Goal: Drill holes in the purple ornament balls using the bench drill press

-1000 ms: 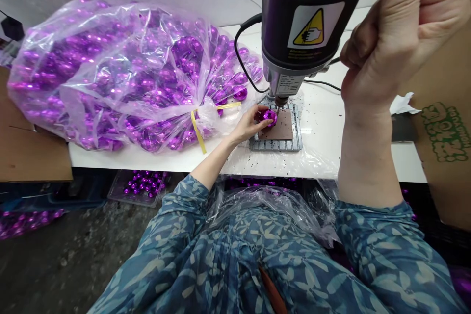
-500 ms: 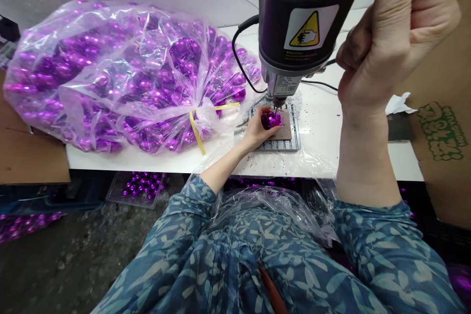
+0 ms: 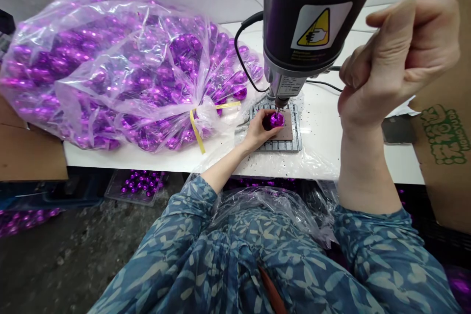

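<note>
A shiny purple ball (image 3: pixel 276 119) rests on a brown board (image 3: pixel 287 130) over the ridged metal base plate (image 3: pixel 294 145). My left hand (image 3: pixel 259 131) grips the ball from the left, thumb and fingers around it. Directly above, the bit of a black drill press (image 3: pixel 320 14) reaches the ball's top. My right hand (image 3: pixel 390 59) is raised at the right of the drill head, its fingers curled; what they hold, if anything, is hidden behind them.
A large clear bag of purple balls (image 3: pixel 121 73), tied with yellow ribbon, fills the table's left. Cardboard boxes (image 3: pixel 441 108) stand at both sides. A plastic tray of small purple balls (image 3: pixel 142 186) sits below the table edge. Black cables run behind the drill.
My right hand has come down somewhat beside the drill head. The drill head appears slightly further right and lower. My left hand still holds the ball in about the same place.
</note>
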A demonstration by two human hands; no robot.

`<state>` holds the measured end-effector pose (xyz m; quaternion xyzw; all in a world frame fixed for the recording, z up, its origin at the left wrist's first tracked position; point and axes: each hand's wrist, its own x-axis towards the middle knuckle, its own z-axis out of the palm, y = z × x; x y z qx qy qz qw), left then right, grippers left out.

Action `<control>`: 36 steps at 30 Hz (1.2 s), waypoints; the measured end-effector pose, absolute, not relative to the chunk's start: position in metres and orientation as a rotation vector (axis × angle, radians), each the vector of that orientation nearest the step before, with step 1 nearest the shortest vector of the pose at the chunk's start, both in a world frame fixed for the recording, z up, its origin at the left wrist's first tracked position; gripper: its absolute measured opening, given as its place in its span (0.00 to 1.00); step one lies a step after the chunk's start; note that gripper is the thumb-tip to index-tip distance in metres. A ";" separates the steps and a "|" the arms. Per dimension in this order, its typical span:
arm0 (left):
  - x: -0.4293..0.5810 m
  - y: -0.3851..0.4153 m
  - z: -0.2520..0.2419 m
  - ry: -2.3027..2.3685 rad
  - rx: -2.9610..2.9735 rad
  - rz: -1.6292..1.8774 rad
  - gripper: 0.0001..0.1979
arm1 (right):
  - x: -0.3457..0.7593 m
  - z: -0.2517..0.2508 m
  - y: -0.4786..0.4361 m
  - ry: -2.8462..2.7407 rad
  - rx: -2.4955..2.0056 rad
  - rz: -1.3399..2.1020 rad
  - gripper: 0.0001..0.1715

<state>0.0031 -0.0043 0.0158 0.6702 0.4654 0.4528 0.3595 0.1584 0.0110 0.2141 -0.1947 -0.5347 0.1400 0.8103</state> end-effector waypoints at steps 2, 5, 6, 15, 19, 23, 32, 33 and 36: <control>0.003 -0.005 0.016 1.198 1.737 1.157 0.26 | 0.160 0.205 0.010 -1.153 -0.394 0.257 0.17; 0.002 -0.004 0.014 1.197 1.754 1.151 0.26 | 0.160 0.195 0.006 -1.154 -0.380 0.257 0.16; 0.002 -0.004 0.013 1.197 1.759 1.153 0.26 | 0.159 0.193 0.004 -1.147 -0.387 0.265 0.15; 0.001 -0.003 0.011 1.165 1.742 1.173 0.27 | 0.158 0.176 0.001 -1.082 -0.428 0.199 0.20; 0.000 -0.003 0.010 1.160 1.731 1.170 0.27 | 0.162 0.162 0.012 -1.116 -0.345 0.118 0.18; 0.000 -0.003 0.010 1.149 1.746 1.152 0.27 | 0.166 0.151 0.023 -1.114 -0.283 0.071 0.17; 0.001 -0.003 0.009 1.123 1.718 1.201 0.27 | 0.174 0.136 0.023 -1.254 -0.240 -0.025 0.13; 0.001 -0.003 0.009 1.122 1.718 1.209 0.27 | 0.173 0.135 0.021 -1.273 -0.237 -0.020 0.14; 0.002 -0.003 0.008 1.132 1.705 1.224 0.27 | 0.169 0.147 0.013 -1.256 -0.238 0.030 0.15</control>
